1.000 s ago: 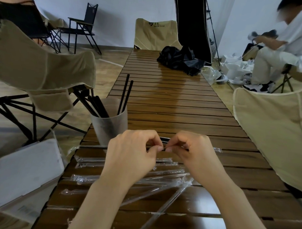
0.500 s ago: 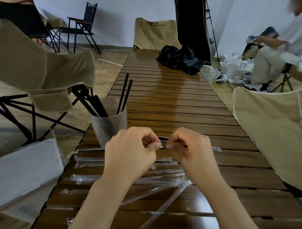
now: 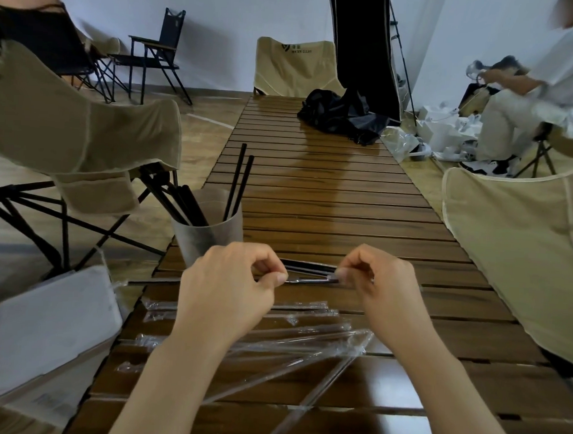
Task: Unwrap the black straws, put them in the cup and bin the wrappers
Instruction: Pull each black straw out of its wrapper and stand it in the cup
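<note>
Beside cup [image 3: 209,237]: empty wrappers [image 3: 307,334]

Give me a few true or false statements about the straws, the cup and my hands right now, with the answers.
1. Both hands, left hand and right hand, pinch a wrapped straw. True.
2. The cup lies tipped over. False: it stands upright.
3. The cup holds black straws. True.
4. The clear wrappers lie beyond the cup. False: they lie on the table nearer the camera, under the forearms.
</note>
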{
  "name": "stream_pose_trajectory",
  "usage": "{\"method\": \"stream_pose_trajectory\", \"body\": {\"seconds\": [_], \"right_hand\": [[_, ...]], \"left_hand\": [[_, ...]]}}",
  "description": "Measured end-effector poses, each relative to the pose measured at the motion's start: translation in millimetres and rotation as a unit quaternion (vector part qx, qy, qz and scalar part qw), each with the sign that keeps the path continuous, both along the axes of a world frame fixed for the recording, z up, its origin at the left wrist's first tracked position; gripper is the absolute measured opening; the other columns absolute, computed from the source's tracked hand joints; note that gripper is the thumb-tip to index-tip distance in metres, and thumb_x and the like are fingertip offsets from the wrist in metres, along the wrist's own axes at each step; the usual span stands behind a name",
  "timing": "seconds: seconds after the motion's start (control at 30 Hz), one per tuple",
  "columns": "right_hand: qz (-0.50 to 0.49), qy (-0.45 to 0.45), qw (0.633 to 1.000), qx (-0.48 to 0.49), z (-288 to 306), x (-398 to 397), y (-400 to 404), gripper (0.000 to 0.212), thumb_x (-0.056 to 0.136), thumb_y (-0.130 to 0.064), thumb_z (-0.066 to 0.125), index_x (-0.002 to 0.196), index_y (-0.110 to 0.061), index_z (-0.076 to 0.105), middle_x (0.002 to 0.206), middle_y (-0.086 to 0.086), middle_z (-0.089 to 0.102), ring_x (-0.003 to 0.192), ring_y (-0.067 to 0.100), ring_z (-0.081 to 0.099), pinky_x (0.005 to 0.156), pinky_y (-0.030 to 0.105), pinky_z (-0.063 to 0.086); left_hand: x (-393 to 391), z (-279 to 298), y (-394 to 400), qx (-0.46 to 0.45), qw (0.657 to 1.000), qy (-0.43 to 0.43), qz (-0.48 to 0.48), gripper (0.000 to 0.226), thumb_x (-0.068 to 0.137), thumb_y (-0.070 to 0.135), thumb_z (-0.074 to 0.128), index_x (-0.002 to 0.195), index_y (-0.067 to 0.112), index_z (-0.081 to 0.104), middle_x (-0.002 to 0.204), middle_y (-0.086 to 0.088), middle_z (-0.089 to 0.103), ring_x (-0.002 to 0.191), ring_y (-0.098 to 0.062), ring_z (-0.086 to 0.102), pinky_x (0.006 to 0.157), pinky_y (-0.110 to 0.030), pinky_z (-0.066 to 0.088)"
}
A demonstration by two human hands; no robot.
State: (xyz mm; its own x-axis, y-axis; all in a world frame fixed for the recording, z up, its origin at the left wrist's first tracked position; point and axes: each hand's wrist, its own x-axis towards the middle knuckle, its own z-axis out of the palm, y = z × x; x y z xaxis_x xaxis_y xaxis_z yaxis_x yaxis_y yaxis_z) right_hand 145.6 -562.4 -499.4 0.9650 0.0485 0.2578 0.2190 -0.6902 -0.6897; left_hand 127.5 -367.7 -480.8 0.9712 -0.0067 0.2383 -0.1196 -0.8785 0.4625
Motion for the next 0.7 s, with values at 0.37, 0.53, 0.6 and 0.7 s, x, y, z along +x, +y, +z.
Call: {"method": "stream_pose_trajectory", "body": {"seconds": [0.37, 0.53, 0.6, 0.7], "right_hand": [[-0.047, 0.077, 0.993, -0.073, -15, 8, -19, 0.014, 0.088, -0.009, 0.062, 0.081, -0.021, 0.061, 0.077, -0.006, 0.062, 0.070, 0.006, 0.059, 0.060, 0.017, 0.048], [-0.082, 0.093, 0.986, -0.107, -22, 8, -26, 0.016, 0.087, -0.012, 0.063, 0.077, -0.023, 0.059, 0.075, -0.004, 0.061, 0.065, 0.010, 0.060, 0.062, 0.030, 0.056], [-0.057, 0.110, 0.988, -0.089, -21, 7, -25, 0.015, 0.087, -0.016, 0.065, 0.078, -0.026, 0.061, 0.080, -0.006, 0.062, 0.071, 0.005, 0.060, 0.062, 0.020, 0.052], [-0.003, 0.096, 0.994, -0.058, -14, 6, -14, 0.011, 0.085, -0.022, 0.068, 0.089, -0.031, 0.064, 0.093, -0.015, 0.055, 0.086, 0.000, 0.052, 0.063, 0.008, 0.036]], "left_hand": [[3, 0, 18, 0.033, 0.999, 0.015, 0.019, 0.008, 0.085, 0.046, 0.066, 0.081, 0.040, 0.069, 0.077, 0.023, 0.063, 0.073, 0.007, 0.055, 0.055, -0.011, 0.033], [4, -1, 23, 0.034, 0.999, 0.012, 0.023, 0.007, 0.085, 0.046, 0.066, 0.083, 0.040, 0.069, 0.077, 0.023, 0.063, 0.072, 0.007, 0.056, 0.054, -0.011, 0.034], [4, -1, 24, 0.029, 0.999, 0.008, 0.021, 0.007, 0.085, 0.046, 0.067, 0.083, 0.040, 0.069, 0.078, 0.023, 0.063, 0.073, 0.007, 0.057, 0.055, -0.011, 0.035], [5, -1, 22, 0.021, 1.000, 0.017, 0.004, 0.004, 0.084, 0.045, 0.068, 0.083, 0.040, 0.070, 0.078, 0.023, 0.064, 0.074, 0.007, 0.058, 0.057, -0.010, 0.037]]}}
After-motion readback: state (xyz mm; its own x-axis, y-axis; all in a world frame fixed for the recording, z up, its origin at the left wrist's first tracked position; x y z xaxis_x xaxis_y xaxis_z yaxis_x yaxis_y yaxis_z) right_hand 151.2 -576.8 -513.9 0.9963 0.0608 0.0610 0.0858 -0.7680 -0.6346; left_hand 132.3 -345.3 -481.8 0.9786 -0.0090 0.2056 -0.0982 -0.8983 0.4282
